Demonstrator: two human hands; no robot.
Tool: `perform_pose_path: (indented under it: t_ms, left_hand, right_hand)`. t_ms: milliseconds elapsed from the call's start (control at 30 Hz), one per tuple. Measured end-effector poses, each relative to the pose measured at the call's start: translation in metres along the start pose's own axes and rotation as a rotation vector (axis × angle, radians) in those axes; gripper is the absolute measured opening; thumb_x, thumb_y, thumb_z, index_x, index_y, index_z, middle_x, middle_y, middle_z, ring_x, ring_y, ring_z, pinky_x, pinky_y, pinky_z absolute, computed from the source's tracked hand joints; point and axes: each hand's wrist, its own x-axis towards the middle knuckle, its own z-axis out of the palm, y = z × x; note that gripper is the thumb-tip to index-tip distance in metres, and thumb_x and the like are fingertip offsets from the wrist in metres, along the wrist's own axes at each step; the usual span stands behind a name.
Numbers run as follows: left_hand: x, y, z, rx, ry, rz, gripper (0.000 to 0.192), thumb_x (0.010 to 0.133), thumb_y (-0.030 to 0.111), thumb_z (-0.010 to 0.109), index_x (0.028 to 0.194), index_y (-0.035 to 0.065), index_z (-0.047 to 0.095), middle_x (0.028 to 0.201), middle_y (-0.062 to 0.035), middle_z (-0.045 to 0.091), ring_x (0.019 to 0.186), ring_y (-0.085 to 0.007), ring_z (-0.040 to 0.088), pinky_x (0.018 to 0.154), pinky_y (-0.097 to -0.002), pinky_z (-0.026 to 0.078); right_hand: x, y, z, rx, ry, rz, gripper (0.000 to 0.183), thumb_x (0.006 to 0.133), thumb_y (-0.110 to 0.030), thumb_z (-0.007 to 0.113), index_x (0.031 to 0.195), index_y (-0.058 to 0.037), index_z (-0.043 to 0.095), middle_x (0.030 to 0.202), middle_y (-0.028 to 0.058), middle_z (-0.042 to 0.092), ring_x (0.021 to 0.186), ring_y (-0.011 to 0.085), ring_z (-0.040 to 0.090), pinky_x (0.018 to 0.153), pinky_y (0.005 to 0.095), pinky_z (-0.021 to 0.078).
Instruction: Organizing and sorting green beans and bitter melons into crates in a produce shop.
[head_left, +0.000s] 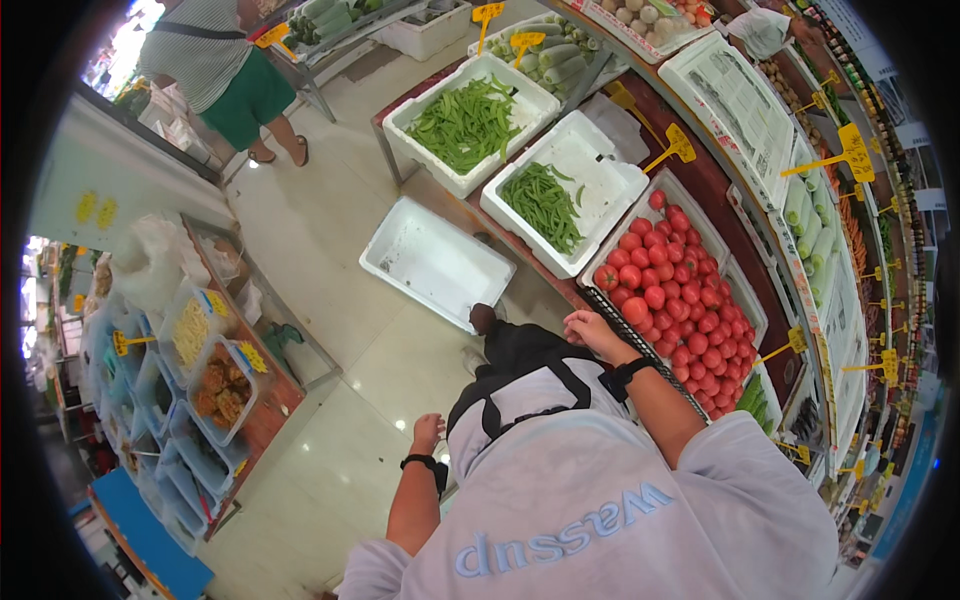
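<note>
My left hand (429, 431) hangs low at my side over the tiled floor, fingers loosely curled, with nothing visible in it. My right hand (592, 334) is raised beside the near edge of a crate of red tomatoes (675, 292). Its fingers are bent and a little apart, and it holds nothing; whether it touches the crate's black rim (626, 334) I cannot tell. Beyond it on the stand is a white foam box (600, 172) partly filled with green pea pods (541, 206). Another foam box (457, 184) holds longer green pods (465, 124). A white plastic tub (439, 262) sits on the floor before my feet.
On the left, a table (274, 397) bears clear tubs of food, including a tub of brown pieces (223, 394). A person in green shorts (244, 97) stands at the upper left. More vegetable shelves with yellow price tags (855, 154) curve along the right.
</note>
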Motion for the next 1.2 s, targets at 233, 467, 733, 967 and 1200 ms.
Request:
perform_pose_path:
  t_ms: [233,467,733,967,1200]
  left_hand:
    - [0.008,0.012,0.009,0.043,0.013,-0.079,0.026,0.082,0.023,0.051,0.1,0.007,0.059,0.086,-0.0034,0.061,0.072,-0.013,0.056,0.059,-0.0275,0.042]
    - [0.009,0.076,0.044,0.276,0.046,0.296,0.025,0.081,0.024,0.052,0.084,0.0007,0.063,0.071,-0.0054,0.059,0.06,-0.0136,0.053,0.053,-0.028,0.041]
    - [0.029,0.18,0.065,0.523,0.363,0.477,0.034,0.083,0.022,0.043,0.079,-0.0061,0.061,0.074,-0.017,0.061,0.069,-0.0252,0.055,0.066,-0.0395,0.043]
    - [0.091,0.235,0.082,1.408,0.245,1.239,0.01,0.082,0.013,0.05,0.084,0.0035,0.052,0.086,-0.017,0.056,0.077,-0.0335,0.052,0.068,-0.0444,0.04]
    - [0.09,0.412,0.282,1.07,-0.112,0.879,0.011,0.081,0.013,0.052,0.088,0.004,0.052,0.088,-0.0169,0.056,0.08,-0.0328,0.052,0.071,-0.0441,0.04]
  right_hand:
    - [0.031,-0.014,-0.027,-0.086,0.002,0.012,0.018,0.084,-0.015,0.051,0.098,-0.0042,0.055,0.081,0.0037,0.06,0.069,0.0102,0.058,0.062,0.0207,0.0453]
    - [0.083,-0.003,-0.079,0.053,0.029,-0.033,0.016,0.084,-0.014,0.05,0.094,-0.003,0.057,0.078,0.0044,0.06,0.066,0.0113,0.057,0.06,0.0233,0.0464]
    - [0.126,0.0,-0.134,0.066,0.035,-0.107,0.02,0.083,-0.014,0.048,0.091,0.0014,0.058,0.076,0.0078,0.06,0.065,0.0154,0.058,0.061,0.0274,0.0486]
    - [0.172,0.075,-0.201,0.462,0.016,-0.33,0.011,0.08,-0.019,0.053,0.079,-0.0081,0.051,0.063,0.0003,0.046,0.055,0.0162,0.045,0.05,0.0359,0.0376]
    - [0.124,0.033,-0.222,0.083,0.148,-0.153,0.027,0.087,-0.026,0.05,0.079,-0.0018,0.06,0.073,0.0045,0.061,0.06,0.0125,0.056,0.056,0.0257,0.046]
